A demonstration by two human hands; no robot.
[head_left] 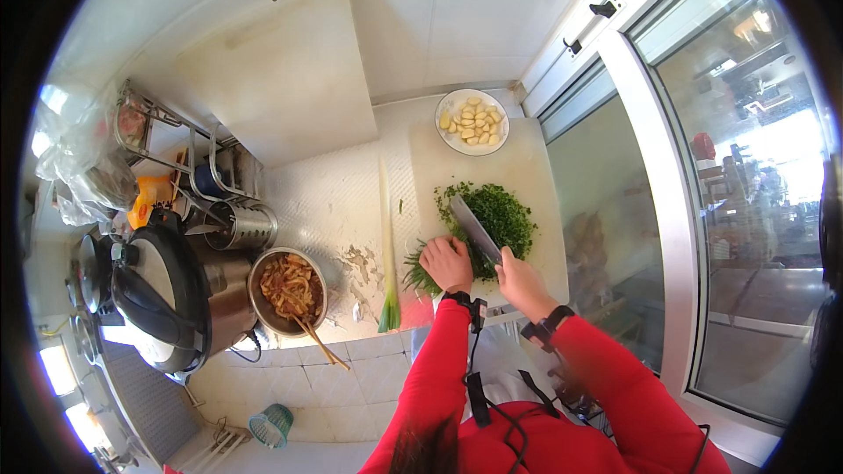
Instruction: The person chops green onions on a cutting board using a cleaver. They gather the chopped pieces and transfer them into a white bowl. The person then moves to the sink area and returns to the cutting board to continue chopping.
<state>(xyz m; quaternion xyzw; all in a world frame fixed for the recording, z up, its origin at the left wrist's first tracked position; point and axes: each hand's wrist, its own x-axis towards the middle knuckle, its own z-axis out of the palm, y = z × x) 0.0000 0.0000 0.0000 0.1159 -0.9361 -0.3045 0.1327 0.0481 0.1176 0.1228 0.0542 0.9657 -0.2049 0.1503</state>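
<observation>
My right hand [523, 285] grips the handle of a kitchen knife [475, 229], its broad blade pointing up and left over the cutting board [549, 184]. Finely chopped greens [509, 215] are heaped around the blade. To the knife's left, my left hand [446, 263] presses curled fingers down on a bunch of uncut green stalks [418, 275], whose ends stick out on its left side. Part of the bunch is hidden under the hand. At the board's far end stands a white plate [450, 142] of peeled garlic cloves [475, 120].
A long scallion [387, 237] lies left of the board, beside scattered peelings [360, 265]. Farther left are a metal bowl [319, 274] of brown food with chopsticks [325, 343], a pressure cooker [158, 298] and a utensil holder [253, 226]. A sliding glass window [667, 175] borders the right.
</observation>
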